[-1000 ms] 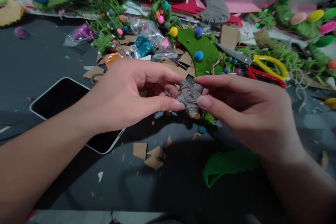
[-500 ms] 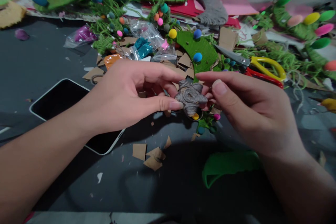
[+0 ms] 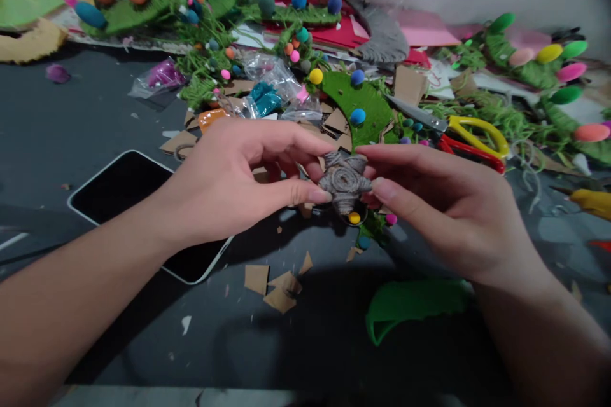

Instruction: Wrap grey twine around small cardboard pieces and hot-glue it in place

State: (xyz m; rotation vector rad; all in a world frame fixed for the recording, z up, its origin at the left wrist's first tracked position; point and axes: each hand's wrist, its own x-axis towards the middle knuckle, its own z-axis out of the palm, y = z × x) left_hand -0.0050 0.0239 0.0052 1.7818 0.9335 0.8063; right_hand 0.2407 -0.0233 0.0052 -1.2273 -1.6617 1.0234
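A small star wrapped in grey yarn [image 3: 344, 182], with a coiled spiral at its centre, is held up over the dark table. My left hand [image 3: 238, 181] pinches its left points between thumb and fingers. On the other side, my right hand [image 3: 443, 203] grips the right point with thumb and fingertips. Just below the star shows a small yellow ball [image 3: 354, 218]. Behind it lies a green yarn-wrapped crescent [image 3: 365, 102] dotted with blue balls. The star's underside is hidden.
A phone [image 3: 128, 181] lies under my left forearm. Scissors with red and yellow handles [image 3: 477, 140] rest behind my right hand. Cardboard scraps [image 3: 279, 292] and a green plastic piece [image 3: 415, 305] lie in front. Small plastic bags [image 3: 160, 76] and green yarn decorations crowd the back.
My right thumb has come down onto the star's right point. The star now faces me a little more squarely. The whole view has shifted slightly.
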